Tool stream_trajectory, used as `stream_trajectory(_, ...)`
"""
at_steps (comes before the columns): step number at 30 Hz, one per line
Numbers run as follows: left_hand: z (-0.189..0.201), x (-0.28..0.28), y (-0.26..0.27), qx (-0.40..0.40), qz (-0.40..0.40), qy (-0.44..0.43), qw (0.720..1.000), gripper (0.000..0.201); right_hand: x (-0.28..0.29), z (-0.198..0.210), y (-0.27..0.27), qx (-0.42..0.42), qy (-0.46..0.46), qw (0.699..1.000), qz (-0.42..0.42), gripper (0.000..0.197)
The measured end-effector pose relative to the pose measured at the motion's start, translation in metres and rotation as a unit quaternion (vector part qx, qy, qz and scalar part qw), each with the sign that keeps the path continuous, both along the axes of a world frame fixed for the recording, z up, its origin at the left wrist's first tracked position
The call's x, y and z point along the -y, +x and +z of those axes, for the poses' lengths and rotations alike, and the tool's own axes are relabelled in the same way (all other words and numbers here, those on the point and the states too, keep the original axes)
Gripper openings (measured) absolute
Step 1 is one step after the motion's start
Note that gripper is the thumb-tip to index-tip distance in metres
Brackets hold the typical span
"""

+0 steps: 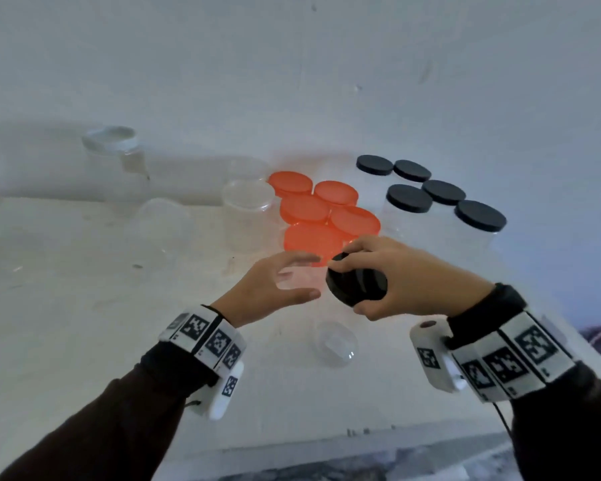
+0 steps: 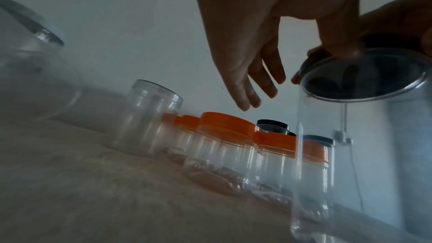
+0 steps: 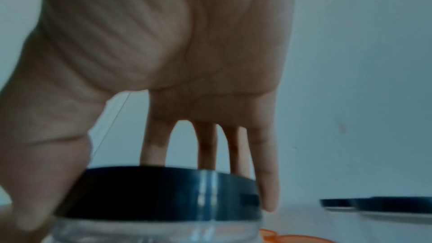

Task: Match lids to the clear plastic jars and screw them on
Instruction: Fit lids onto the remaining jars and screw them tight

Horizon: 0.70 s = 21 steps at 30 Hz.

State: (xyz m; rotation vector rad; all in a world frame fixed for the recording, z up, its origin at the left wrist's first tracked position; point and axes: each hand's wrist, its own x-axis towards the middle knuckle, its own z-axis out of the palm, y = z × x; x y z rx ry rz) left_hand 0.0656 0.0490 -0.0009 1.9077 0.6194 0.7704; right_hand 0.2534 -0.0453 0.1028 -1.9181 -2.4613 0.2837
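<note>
A clear plastic jar (image 1: 336, 343) stands near the table's front with a black lid (image 1: 356, 284) on its mouth. My right hand (image 1: 347, 287) grips that lid from above, thumb on the near side and fingers over the far rim; the right wrist view shows the right hand (image 3: 151, 200) round the black lid (image 3: 163, 191) on the clear jar (image 3: 151, 232). My left hand (image 1: 314, 276) is open just left of the jar, fingers straight. In the left wrist view the left hand (image 2: 292, 80) spreads beside the jar (image 2: 327, 163), thumb close to the lid (image 2: 364, 80).
Behind stand several orange-lidded jars (image 1: 313, 210) and, to their right, several black-lidded jars (image 1: 431, 194). Open clear jars (image 1: 248, 203) stand to the left, with a big jar (image 1: 111, 144) against the wall. The white table (image 1: 84, 307) ends at a front edge below my wrists.
</note>
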Motion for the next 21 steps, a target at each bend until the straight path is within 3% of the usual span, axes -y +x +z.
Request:
stream_trajectory(2,-0.001,-0.003,0.021,0.008,0.028,0.040,0.999,0.052,0.011,0.000,0.025,0.017,0.009,0.999,-0.036,0.064)
stream_trajectory(5,-0.002,-0.011,0.050,-0.001,0.087,0.165,0.982,0.042,0.022,-0.004,0.061,0.048,0.014,0.995,-0.087,0.069)
stream_trajectory(10,-0.009,-0.033,0.077,-0.073,0.150,0.325,0.931,0.056,0.018,-0.011,0.104,0.063,0.033,0.987,-0.145,0.069)
stream_trajectory(13,-0.014,-0.045,0.084,-0.191,0.188,0.300,0.915,0.072,0.007,-0.018,0.125,0.067,0.055,0.985,-0.148,0.064)
stream_trajectory(16,-0.023,-0.053,0.087,-0.295,0.192,0.267,0.897,0.070,-0.004,-0.028,0.139,0.039,0.081,0.983,-0.159,0.060)
stream_trajectory(21,-0.026,-0.055,0.086,-0.289,0.202,0.261,0.899,0.061,-0.021,-0.041,0.148,0.033,0.126,0.980,-0.153,0.058)
